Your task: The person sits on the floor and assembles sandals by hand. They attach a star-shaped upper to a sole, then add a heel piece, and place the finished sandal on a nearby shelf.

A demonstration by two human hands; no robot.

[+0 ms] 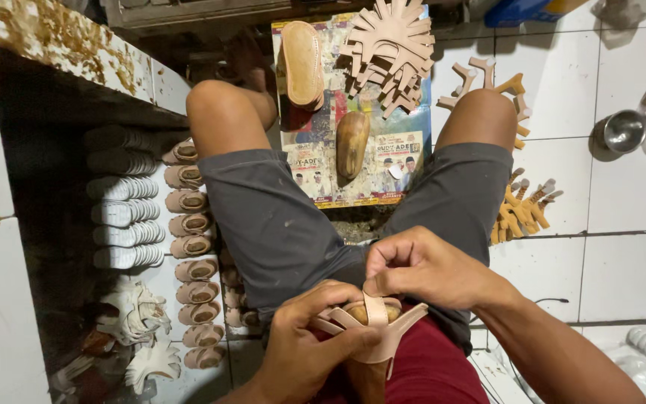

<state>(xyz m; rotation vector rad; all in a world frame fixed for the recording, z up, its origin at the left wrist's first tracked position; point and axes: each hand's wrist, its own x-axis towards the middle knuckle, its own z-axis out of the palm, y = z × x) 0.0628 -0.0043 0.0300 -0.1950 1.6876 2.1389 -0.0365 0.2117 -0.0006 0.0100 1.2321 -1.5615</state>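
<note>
A seated person in grey shorts worked a tan leather sandal upper (371, 329) over a wooden shoe last (364, 313) held in the lap, at the 6 o'clock edge of the view. The left hand (312, 348) wrapped the last from 8 o'clock, its grip closed around the wood and the side straps, thumb lying across a strap. The right hand (416, 265) came in from 4 o'clock, its grip pinched on the top end of the centre strap, which rose at 12 o'clock from the last's toe, directly beneath the fingertips. Straight ahead at 12 o'clock, a printed poster sheet (398, 161) lay on the tiled floor (622, 202) carrying a second wooden last (351, 142), a tan insole (302, 63) and a fanned pile of cut leather uppers (390, 52). More cut strap pieces (521, 209) lay at 2 o'clock beside the right knee, with a small metal cup (623, 131) farther out. At 9 o'clock, a column of finished tan sandals (188, 224) ran along the floor next to a stack of white soles (125, 198).
</note>
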